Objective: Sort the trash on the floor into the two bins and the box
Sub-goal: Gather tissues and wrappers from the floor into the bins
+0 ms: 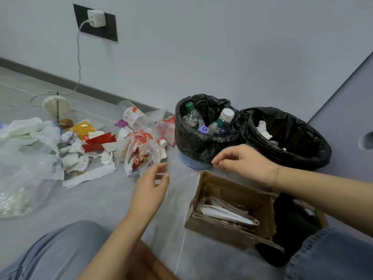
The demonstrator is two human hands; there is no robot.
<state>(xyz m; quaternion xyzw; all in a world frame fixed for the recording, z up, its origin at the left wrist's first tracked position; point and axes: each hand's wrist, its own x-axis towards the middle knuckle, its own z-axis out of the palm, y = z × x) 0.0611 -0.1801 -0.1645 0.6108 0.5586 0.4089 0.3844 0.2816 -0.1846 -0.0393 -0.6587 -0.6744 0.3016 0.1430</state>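
The floor [113, 199] carries everything here, and the biggest thing on it is the litter heap [80, 150] spread over its left half, running from the clear plastic bag [24, 178] at the left edge up to the toppled clear bottle [133, 118] near the skirting. To the right, against the wall, stand the two bins, touching each other: the blue basket bin [193, 160], lined in black and already holding bottles, and the black bin [302, 150], with white tissue inside. In front of them, towards the person's knees, sits the cardboard box [232, 219], open and holding flat wrappers.

The relation that matters: the nearest unsorted piece, a printed red-and-white bag [141, 152] at the heap's right edge, lies just beyond and slightly left of the left hand [150, 184]. That hand is loosely open with fingers bent, holding nothing I can make out (a faint clear film may hang between the two hands, too faint to be sure). The bag's long axis runs roughly from the hand towards the wall.

The right hand [242, 162] hovers over the box's far edge beside the blue basket bin, fingertips drawn together; whether it pinches anything, I cannot tell. So the left hand is plainly nearer the heap, and a short forward reach should do.
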